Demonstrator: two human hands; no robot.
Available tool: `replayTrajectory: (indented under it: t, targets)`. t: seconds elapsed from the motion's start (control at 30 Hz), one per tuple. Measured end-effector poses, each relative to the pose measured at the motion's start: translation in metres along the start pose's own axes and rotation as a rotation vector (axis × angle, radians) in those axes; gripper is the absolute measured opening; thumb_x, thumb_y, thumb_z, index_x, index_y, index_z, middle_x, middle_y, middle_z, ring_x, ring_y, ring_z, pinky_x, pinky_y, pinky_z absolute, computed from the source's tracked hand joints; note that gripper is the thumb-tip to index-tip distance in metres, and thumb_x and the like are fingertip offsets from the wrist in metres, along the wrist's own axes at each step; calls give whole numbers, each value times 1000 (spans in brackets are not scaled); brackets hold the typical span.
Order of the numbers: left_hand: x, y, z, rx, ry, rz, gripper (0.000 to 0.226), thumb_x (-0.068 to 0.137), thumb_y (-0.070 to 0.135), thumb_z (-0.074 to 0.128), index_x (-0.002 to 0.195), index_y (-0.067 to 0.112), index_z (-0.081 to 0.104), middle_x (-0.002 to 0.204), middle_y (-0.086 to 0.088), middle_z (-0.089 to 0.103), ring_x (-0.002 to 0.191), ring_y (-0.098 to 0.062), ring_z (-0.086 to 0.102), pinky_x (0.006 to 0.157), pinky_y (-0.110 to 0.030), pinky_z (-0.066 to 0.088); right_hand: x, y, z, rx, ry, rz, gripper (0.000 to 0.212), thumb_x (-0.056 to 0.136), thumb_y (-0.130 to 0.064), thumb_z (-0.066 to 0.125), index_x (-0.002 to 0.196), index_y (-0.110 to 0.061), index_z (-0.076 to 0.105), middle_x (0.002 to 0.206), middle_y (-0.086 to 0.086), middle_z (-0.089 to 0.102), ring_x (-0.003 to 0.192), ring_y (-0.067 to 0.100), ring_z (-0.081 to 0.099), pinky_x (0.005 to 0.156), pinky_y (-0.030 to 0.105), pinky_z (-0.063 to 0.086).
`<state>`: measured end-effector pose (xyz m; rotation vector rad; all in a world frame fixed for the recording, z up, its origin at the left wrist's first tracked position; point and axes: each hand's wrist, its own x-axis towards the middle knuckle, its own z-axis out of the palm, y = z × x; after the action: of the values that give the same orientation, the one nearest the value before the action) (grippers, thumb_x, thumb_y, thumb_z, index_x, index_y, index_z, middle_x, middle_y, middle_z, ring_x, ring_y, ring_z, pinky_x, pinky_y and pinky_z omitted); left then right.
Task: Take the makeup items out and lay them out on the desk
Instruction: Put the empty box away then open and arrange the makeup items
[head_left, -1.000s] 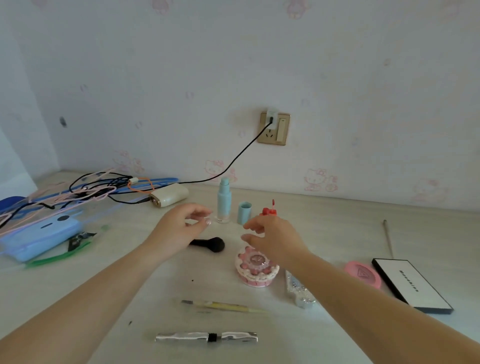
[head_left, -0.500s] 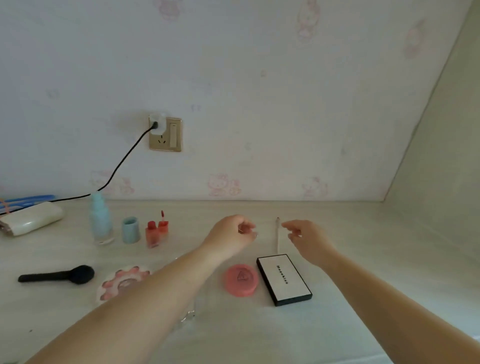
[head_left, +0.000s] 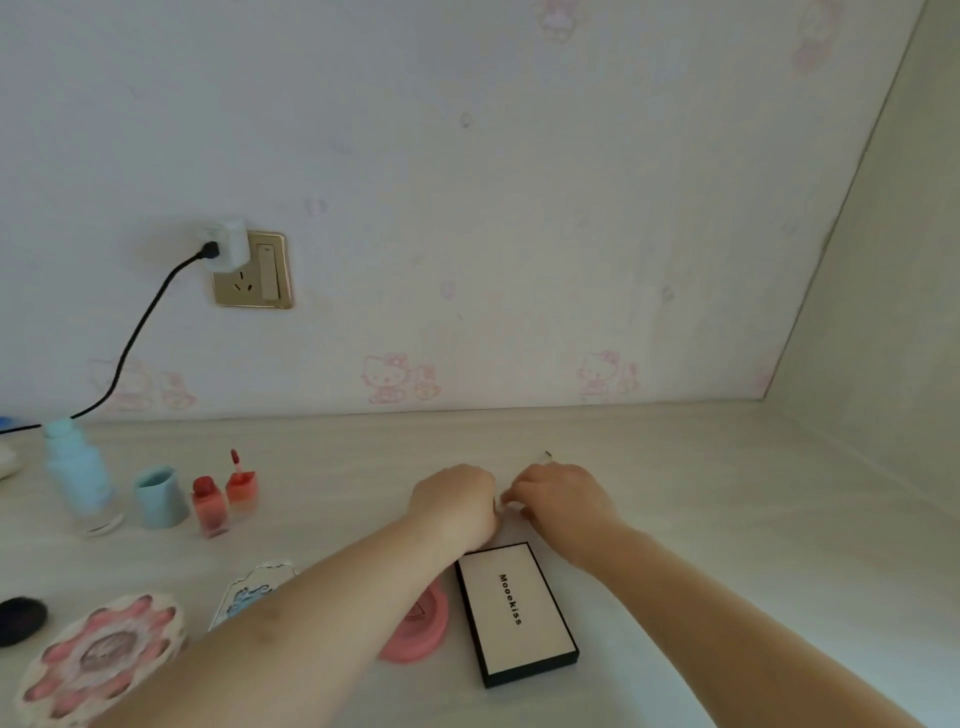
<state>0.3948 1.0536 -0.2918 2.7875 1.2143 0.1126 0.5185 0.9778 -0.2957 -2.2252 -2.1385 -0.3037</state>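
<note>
Trouble, if it comes, comes from the crowding at the middle of the surface (head_left: 701, 519): both hands meet over a thin pencil-like stick (head_left: 546, 455), only its far tip showing at about 12 o'clock from the right hand (head_left: 563, 496). It is slim and round by the look of it, so a careless nudge could roll it toward the back wall. The left forearm hangs right over the pink round compact (head_left: 423, 631), and dragging that arm back could shove the compact or the black-edged palette (head_left: 517, 613) lying at 6 o'clock from the hands.

Both the left hand (head_left: 457, 501) and the right have their fingers curled in; whether they pinch the stick I cannot tell, as the knuckles hide it.

Off at 9 o'clock stand the two red lip tints (head_left: 223, 499), upright and easy to topple.
</note>
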Motion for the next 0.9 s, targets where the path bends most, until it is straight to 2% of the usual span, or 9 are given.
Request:
replayTrajectory:
  t: [0.13,0.2,0.23,0.27,0.33,0.43,0.6,0.73,0.9]
  targets:
    - [0,-7,-3,254,29,118,24,91,13,49,113,6,57,116,-15,54,110,-33,52,78,-36,41,0,3,-2,-165,20,-56,25,88,-17,51,108,-21,64,102,4,62,94,26,59,82,33,41]
    - [-1,-10,-3,353,46,157,28,88,2,45,114,3,54,118,-15,51,111,-33,50,79,-36,40,-1,3,-7,-255,62,-107,15,66,-16,71,81,-20,69,75,1,64,66,20,62,61,27,46]
    - [-1,-11,-3,381,54,173,30,87,0,44,115,2,53,119,-16,51,112,-33,49,80,-36,40,-1,3,-8,-304,94,-121,18,60,-15,74,76,-20,68,70,0,63,60,19,60,56,25,44]
    - [-2,-13,-4,395,61,186,31,87,-1,42,116,2,52,120,-16,50,112,-33,49,81,-36,40,0,3,-9,-304,41,-142,18,66,-11,70,83,-16,65,77,3,63,66,22,60,58,27,42]
    - [-5,-15,-4,383,63,206,29,87,0,41,115,2,52,119,-16,51,111,-32,50,80,-36,40,2,2,-7,-288,-35,-174,23,84,-4,48,106,-8,54,101,12,58,89,29,56,68,34,33]
    - [-9,-22,-9,259,73,229,19,93,10,43,108,6,53,113,-15,56,105,-33,55,74,-35,39,5,-3,-12,-232,-13,-129,28,89,-5,39,116,-7,47,112,13,51,95,30,54,67,35,31]
    - [-33,-51,-39,120,215,261,24,94,24,44,107,18,64,108,-7,63,102,-29,57,69,-29,33,0,-29,-43,40,148,-78,27,93,-20,42,116,-19,57,113,1,53,97,23,56,71,33,44]
    - [-77,-99,-69,81,350,291,26,96,33,42,97,23,66,97,1,64,96,-21,58,72,-30,40,-10,-52,-72,246,234,-84,19,92,-33,53,104,-25,65,98,-8,59,85,12,58,70,26,45]
    - [-156,-180,-89,0,429,191,24,94,35,47,103,27,69,93,4,63,91,-17,59,73,-31,45,-10,-112,-96,453,232,-149,20,92,-22,57,105,-18,70,87,2,64,80,13,55,71,24,39]
